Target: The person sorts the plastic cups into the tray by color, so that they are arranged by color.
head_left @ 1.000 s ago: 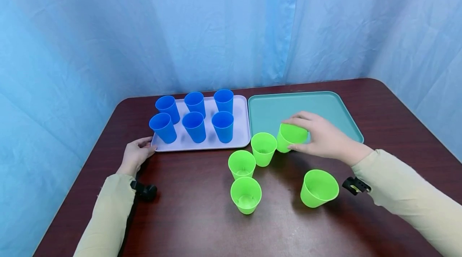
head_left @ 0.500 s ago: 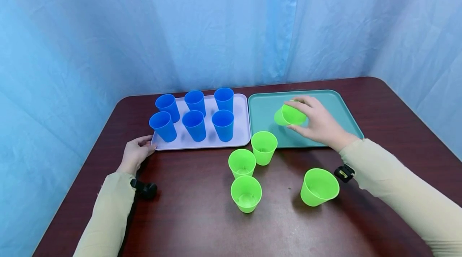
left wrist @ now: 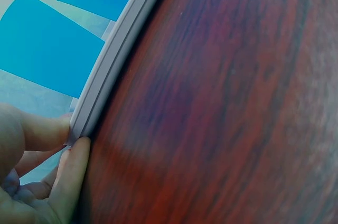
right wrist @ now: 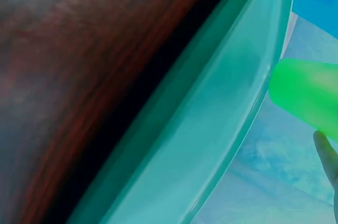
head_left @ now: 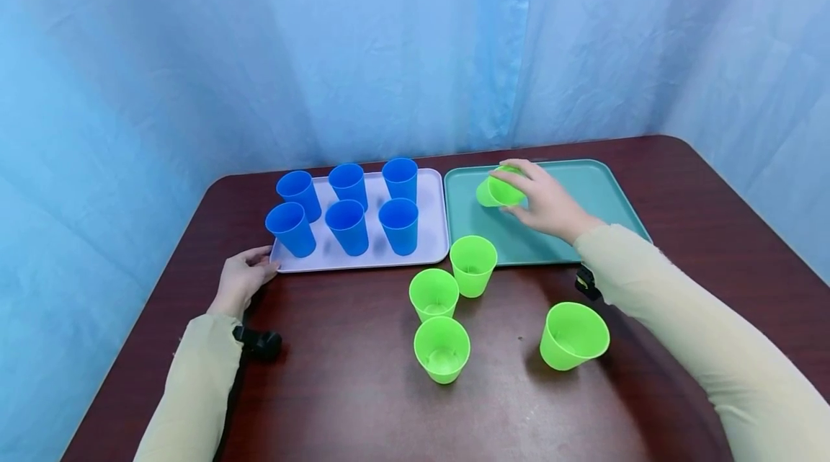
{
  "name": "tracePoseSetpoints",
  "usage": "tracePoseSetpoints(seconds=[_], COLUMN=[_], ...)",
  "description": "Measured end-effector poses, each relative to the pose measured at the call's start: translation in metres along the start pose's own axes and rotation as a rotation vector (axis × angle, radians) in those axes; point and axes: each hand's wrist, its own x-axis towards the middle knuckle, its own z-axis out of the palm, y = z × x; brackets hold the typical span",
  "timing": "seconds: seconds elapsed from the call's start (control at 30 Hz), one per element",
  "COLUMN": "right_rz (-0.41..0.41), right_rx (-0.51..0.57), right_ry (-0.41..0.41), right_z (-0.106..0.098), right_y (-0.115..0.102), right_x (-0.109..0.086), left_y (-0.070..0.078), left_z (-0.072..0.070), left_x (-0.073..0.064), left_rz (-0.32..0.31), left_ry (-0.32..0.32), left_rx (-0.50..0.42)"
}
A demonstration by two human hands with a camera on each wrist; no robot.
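the right hand (head_left: pixel 547 202) pinches a tilted green cup (head_left: pixel 498 192), the teal tray (head_left: pixel 558 220) below it; four more green cups (head_left: pixel 473 267) stand on the table (head_left: pixel 337 361) to that hand's near side; the left hand (head_left: pixel 243 278) pinches the near left corner of the lilac tray (head_left: pixel 431 228), six blue cups (head_left: pixel 348 229) standing on it beyond the hand, to its right

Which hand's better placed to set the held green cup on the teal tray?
Right, I'd say: the right hand holds the green cup over the teal tray, while the left hand pinches the lavender tray at one corner, away from that cup.
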Motion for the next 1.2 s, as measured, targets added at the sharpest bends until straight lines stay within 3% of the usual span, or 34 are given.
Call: tracePoseSetpoints(seconds=[0.13, 0.37, 0.6, 1.2], right_rz=[0.022, 0.076, 0.084, 0.299], right_rx=[0.006, -0.009, -0.03, -0.107], right_ry=[-0.005, -0.119, -0.17, -0.317], right_z=[0.005, 0.009, 0.011, 0.02], right_y=[0.003, 0.0, -0.001, 0.002], right_x=[0.006, 0.015, 0.024, 0.04], left_y=[-0.001, -0.002, -0.003, -0.005], left_z=[0.0, -0.001, -0.002, -0.002], left_x=[0.0, -0.001, -0.002, -0.003], left_rz=[0.01, 0.01, 0.012, 0.012], left_ry=[0.0, -0.005, -0.006, -0.007], left_rx=[0.003, 0.016, 0.014, -0.003])
